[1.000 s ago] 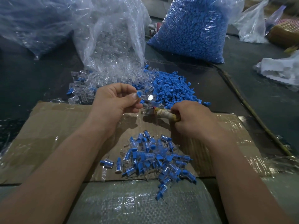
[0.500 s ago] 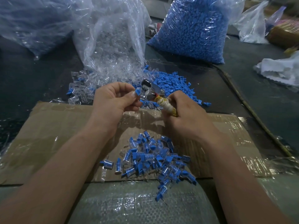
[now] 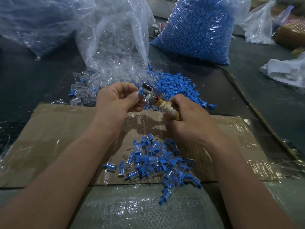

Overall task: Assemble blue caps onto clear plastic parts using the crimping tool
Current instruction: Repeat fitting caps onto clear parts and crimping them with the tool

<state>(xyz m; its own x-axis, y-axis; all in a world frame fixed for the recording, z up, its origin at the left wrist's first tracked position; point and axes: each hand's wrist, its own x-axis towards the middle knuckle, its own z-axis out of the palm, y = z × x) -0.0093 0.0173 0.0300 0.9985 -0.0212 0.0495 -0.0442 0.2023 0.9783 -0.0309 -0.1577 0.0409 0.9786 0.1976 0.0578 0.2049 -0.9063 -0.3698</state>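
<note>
Past the finished pieces [image 3: 156,161] on the cardboard [image 3: 66,129], the right hand [image 3: 191,124] grips the crimping tool [image 3: 151,97] by its wrapped handle, its long axis slanting up-left so the metal head meets the 1 blue cap [image 3: 140,93] pinched by the left hand [image 3: 115,100], loose caps [image 3: 178,85] heaped beyond.

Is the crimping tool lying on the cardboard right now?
No, the right hand grips the crimping tool by its wrapped handle, raised to the blue cap the left hand pinches.

Dim light. Dark work surface [image 3: 264,90], taped cardboard sheet [image 3: 57,138] on it, woven sack [image 3: 140,209] at near edge, crumpled white bag [image 3: 283,70] far right.
</note>
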